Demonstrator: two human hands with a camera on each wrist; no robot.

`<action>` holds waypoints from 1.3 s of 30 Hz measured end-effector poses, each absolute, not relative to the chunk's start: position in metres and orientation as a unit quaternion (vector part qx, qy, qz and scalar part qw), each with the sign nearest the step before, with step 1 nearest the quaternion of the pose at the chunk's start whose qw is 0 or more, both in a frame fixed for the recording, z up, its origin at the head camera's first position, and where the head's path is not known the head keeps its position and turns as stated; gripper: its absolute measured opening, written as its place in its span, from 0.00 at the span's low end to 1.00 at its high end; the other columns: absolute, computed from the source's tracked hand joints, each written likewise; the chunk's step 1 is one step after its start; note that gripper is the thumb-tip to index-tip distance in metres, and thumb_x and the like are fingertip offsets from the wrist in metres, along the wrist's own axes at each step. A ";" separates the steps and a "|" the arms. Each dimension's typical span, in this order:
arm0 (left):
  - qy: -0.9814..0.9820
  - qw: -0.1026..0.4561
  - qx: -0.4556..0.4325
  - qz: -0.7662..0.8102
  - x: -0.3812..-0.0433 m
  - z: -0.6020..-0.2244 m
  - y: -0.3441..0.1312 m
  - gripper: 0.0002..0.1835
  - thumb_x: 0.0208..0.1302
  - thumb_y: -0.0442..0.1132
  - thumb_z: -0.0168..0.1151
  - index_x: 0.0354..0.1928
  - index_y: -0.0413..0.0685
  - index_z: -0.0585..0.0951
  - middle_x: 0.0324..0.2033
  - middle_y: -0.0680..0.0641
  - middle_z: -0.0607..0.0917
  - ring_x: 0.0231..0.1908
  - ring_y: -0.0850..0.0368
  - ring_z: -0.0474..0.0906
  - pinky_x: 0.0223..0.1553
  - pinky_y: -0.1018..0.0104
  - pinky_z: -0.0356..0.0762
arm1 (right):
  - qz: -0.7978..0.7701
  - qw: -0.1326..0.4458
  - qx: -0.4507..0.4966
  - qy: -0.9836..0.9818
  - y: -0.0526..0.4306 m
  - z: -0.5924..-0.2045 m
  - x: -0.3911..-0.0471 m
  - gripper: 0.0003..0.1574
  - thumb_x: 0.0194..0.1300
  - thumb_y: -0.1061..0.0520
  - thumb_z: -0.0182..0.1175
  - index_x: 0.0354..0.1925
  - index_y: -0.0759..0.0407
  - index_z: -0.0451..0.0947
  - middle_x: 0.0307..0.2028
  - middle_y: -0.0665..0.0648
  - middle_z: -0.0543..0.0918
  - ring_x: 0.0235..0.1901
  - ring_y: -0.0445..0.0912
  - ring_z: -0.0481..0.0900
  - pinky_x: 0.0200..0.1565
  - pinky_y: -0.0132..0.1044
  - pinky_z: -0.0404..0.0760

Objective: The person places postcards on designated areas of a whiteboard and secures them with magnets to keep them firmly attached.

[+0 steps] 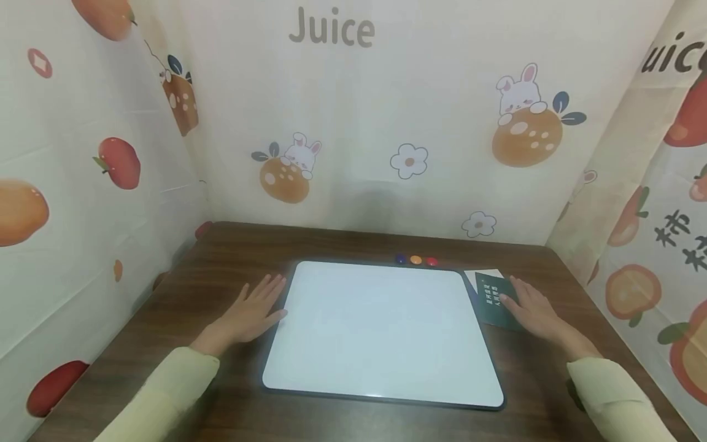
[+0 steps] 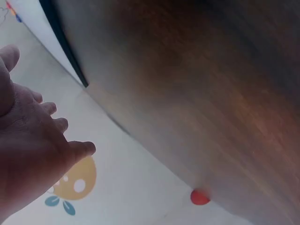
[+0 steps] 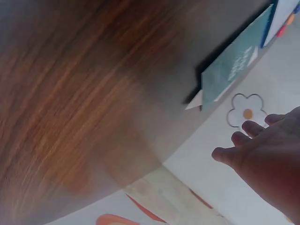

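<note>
A white board point(image 1: 381, 331) with a dark rim lies flat in the middle of the table. My left hand point(image 1: 251, 313) is beside its left edge, fingers extended and the thumb overlapping the rim in the head view; the left wrist view shows the same hand point(image 2: 33, 136) with nothing in it. To the board's right, my right hand point(image 1: 533, 310) overlaps the side of a dark green booklet point(image 1: 488, 307) with white lettering. In the right wrist view that hand point(image 3: 267, 154) has its fingers loosely extended, holding nothing, with the booklet point(image 3: 232, 70) apart from it.
Behind the board sit three small round pieces in a row: a dark blue one point(image 1: 401, 259), an orange one point(image 1: 416, 260) and a red one point(image 1: 432, 261). A white sheet point(image 1: 469, 276) peeks out under the booklet. Fruit-printed curtains point(image 1: 353, 123) enclose the wooden table point(image 1: 232, 399).
</note>
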State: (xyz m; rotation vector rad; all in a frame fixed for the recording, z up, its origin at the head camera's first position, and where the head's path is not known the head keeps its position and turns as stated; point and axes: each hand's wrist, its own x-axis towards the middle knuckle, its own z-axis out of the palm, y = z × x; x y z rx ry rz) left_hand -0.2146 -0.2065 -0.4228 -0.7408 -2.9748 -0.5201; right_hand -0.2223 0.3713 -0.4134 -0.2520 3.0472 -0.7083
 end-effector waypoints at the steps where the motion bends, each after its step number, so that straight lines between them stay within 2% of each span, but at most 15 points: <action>1: -0.956 0.013 -0.241 -0.168 -0.216 -0.425 -0.206 0.38 0.70 0.55 0.48 0.73 0.40 0.53 0.71 0.37 0.55 0.71 0.38 0.42 0.64 0.31 0.37 | -0.229 0.003 -0.077 0.970 0.372 -0.414 -0.224 0.44 0.76 0.45 0.38 0.68 0.80 0.39 0.64 0.85 0.46 0.63 0.79 0.44 0.57 0.75 0.44; 11: -0.958 -0.033 -0.229 -0.167 -0.223 -0.429 -0.201 0.38 0.71 0.54 0.47 0.73 0.38 0.52 0.72 0.37 0.52 0.71 0.36 0.41 0.64 0.32 0.37 | -0.247 0.040 -0.025 0.968 0.375 -0.419 -0.242 0.47 0.76 0.43 0.35 0.67 0.83 0.36 0.62 0.88 0.41 0.60 0.82 0.39 0.55 0.77 0.43; 18: -0.960 -0.068 -0.216 -0.165 -0.225 -0.428 -0.199 0.38 0.72 0.53 0.46 0.73 0.37 0.50 0.73 0.37 0.50 0.71 0.37 0.39 0.64 0.32 0.35 | -0.227 0.059 0.015 0.972 0.376 -0.422 -0.250 0.50 0.75 0.41 0.37 0.65 0.86 0.36 0.59 0.90 0.43 0.58 0.82 0.42 0.55 0.77 0.48; 21: -0.960 -0.074 -0.215 -0.165 -0.226 -0.427 -0.198 0.38 0.72 0.53 0.47 0.73 0.37 0.51 0.72 0.37 0.50 0.71 0.36 0.39 0.64 0.32 0.36 | -0.217 0.066 0.032 0.973 0.377 -0.421 -0.252 0.49 0.74 0.43 0.41 0.63 0.88 0.40 0.57 0.90 0.47 0.56 0.81 0.45 0.54 0.76 0.52; 23: -0.961 -0.076 -0.213 -0.162 -0.226 -0.427 -0.198 0.37 0.72 0.53 0.47 0.73 0.37 0.51 0.72 0.37 0.51 0.71 0.36 0.40 0.64 0.32 0.36 | -0.206 0.069 0.046 0.975 0.379 -0.420 -0.254 0.48 0.73 0.44 0.43 0.61 0.90 0.45 0.54 0.89 0.52 0.54 0.79 0.51 0.52 0.74 0.58; 27: -0.961 -0.078 -0.213 -0.158 -0.226 -0.427 -0.198 0.38 0.72 0.53 0.47 0.73 0.37 0.52 0.72 0.37 0.51 0.71 0.36 0.40 0.64 0.32 0.36 | -0.177 0.076 0.075 0.978 0.382 -0.421 -0.258 0.48 0.69 0.42 0.50 0.53 0.91 0.57 0.44 0.84 0.62 0.44 0.72 0.62 0.44 0.66 0.72; 30: -0.961 -0.081 -0.214 -0.157 -0.227 -0.429 -0.199 0.38 0.72 0.54 0.46 0.73 0.38 0.52 0.73 0.38 0.51 0.71 0.37 0.39 0.64 0.32 0.35 | -0.173 0.077 0.084 0.978 0.386 -0.422 -0.262 0.46 0.66 0.42 0.55 0.48 0.90 0.62 0.39 0.80 0.68 0.40 0.68 0.65 0.39 0.59 0.75; 37: -0.959 -0.088 -0.216 -0.162 -0.227 -0.431 -0.200 0.37 0.72 0.53 0.46 0.73 0.38 0.52 0.73 0.38 0.50 0.71 0.37 0.39 0.64 0.32 0.35 | -0.221 0.086 0.111 0.965 0.388 -0.421 -0.265 0.42 0.64 0.49 0.60 0.50 0.89 0.61 0.39 0.81 0.72 0.36 0.66 0.75 0.37 0.56 0.80; 39: -0.959 -0.091 -0.215 -0.161 -0.227 -0.431 -0.199 0.37 0.72 0.53 0.46 0.73 0.38 0.52 0.73 0.38 0.51 0.71 0.37 0.39 0.64 0.32 0.35 | -0.243 0.090 0.115 0.959 0.389 -0.420 -0.265 0.41 0.63 0.51 0.61 0.50 0.89 0.60 0.39 0.80 0.72 0.36 0.65 0.75 0.38 0.57 0.80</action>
